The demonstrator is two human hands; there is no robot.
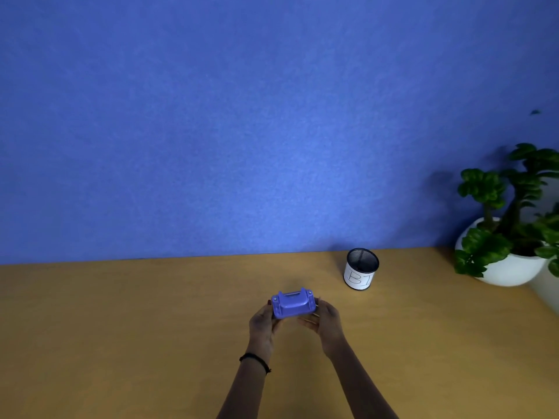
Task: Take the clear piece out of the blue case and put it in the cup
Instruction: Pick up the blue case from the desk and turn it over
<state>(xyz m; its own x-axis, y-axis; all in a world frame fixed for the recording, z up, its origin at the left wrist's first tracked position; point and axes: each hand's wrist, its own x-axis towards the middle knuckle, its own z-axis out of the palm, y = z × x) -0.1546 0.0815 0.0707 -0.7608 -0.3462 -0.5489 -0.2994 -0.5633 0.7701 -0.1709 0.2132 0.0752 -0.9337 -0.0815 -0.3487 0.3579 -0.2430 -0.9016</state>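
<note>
1. Left hand [262,323] grips the left end of the blue case [293,304], fingers wrapped behind and beneath it; a dark band [255,359] sits on that wrist
2. Right hand [325,320] grips the right end of the same case, fingers curled under its lower edge; both hands are closed on the case and hold it between them
3. Blue case: small, rounded, violet-blue plastic, wider than tall, held near the middle of the wooden desk [121,328], closer to the person than the cup. A raised moulded band runs across its front, two upright tabs stand at the top edge, and a small pale stud shows at each upper corner. Whether it rests on the desk or is lifted just clear cannot be told
4. Clear piece: cannot be made out; a paler patch shows between the two tabs, too small to identify
5. Cup [360,269]: black mesh cylinder, upright, standing on the desk to the right of and beyond the case, near the blue wall [242,116], apart from both hands. A white paper wrap covers its lower part and bears handwritten characters reading roughly "BI"; further characters cannot be read
6. White pot with a green plant [508,234] stands at the right edge, well apart from the cup
7. No writing is legible on the case
</note>
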